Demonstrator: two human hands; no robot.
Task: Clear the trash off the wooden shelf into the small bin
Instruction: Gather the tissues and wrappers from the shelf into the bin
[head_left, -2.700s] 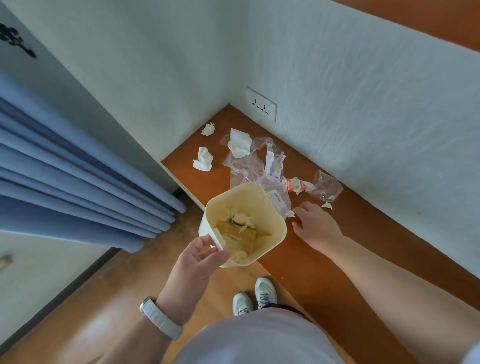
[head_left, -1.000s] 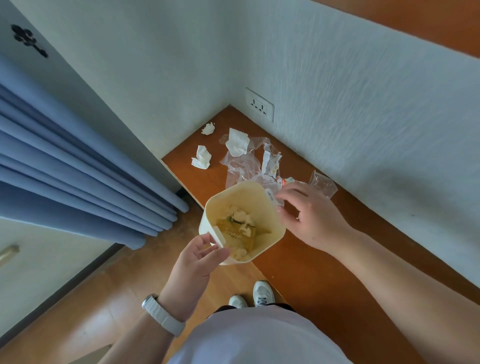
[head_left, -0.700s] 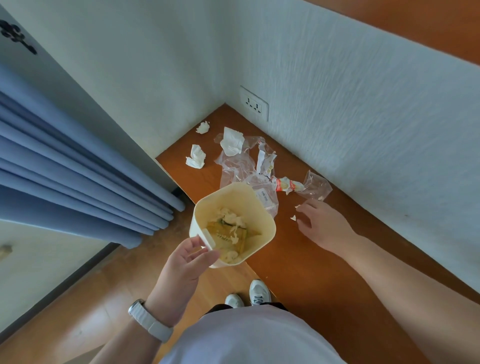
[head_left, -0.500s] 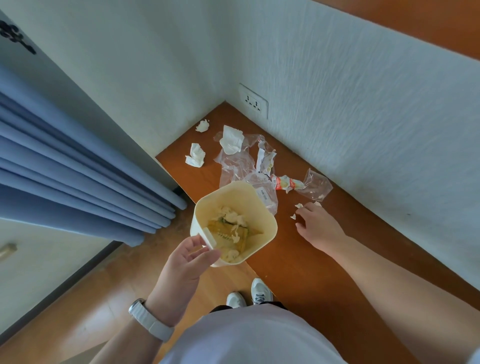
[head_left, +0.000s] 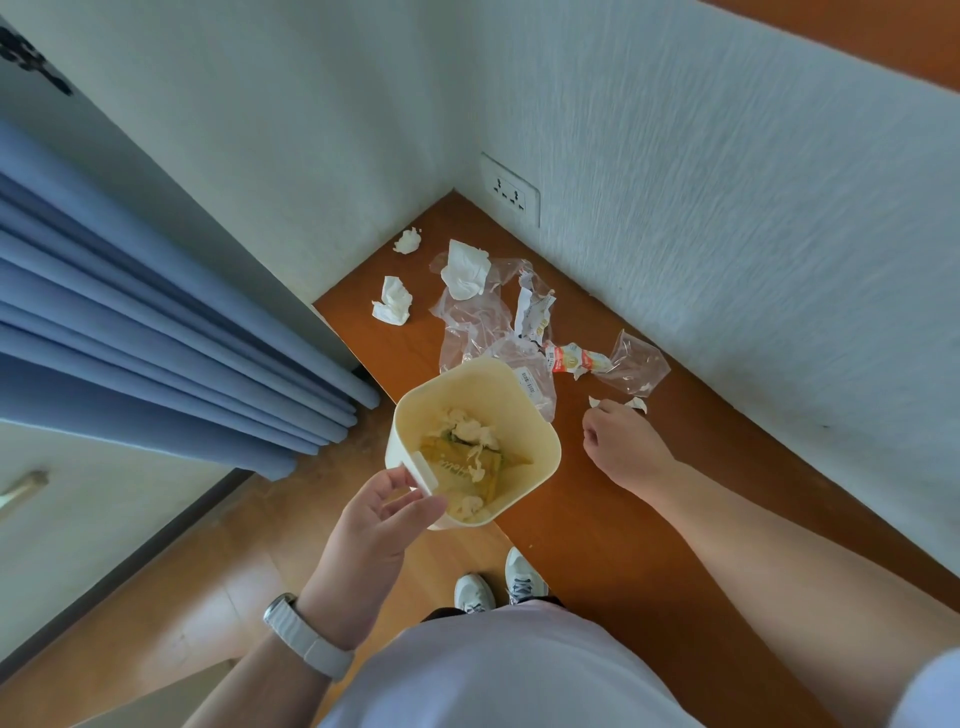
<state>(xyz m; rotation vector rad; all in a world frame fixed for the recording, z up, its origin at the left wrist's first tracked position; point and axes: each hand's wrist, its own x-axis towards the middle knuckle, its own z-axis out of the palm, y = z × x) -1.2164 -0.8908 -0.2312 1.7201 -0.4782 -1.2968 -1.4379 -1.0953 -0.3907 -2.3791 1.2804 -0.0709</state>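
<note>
With the left hand (head_left: 384, 512) clamped on the small bin (head_left: 475, 439), the right hand's (head_left: 621, 447) grip, closing on scraps (head_left: 595, 401) at its 12 o'clock, could scatter such light bits across the shelf (head_left: 597, 519).

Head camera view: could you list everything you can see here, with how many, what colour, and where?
Small cream plastic bin: one, cream, held at the shelf's front edge, trash inside.
Wooden shelf: one, reddish brown, in the wall corner.
Crumpled white tissues: three, white, at the shelf's far end.
Clear plastic wrappers: several, transparent, mid-shelf behind the bin.
Red and white snack wrapper: one, beside the clear plastic.
Small white scraps: two, white, by the right fingertips.
Wall socket: one, white, above the corner.
Blue curtain: one, left.
White shoes: two, on the floor.
Left hand: grips the bin's rim, white watch.
Right hand: on the shelf, reaching for the scraps.
</note>
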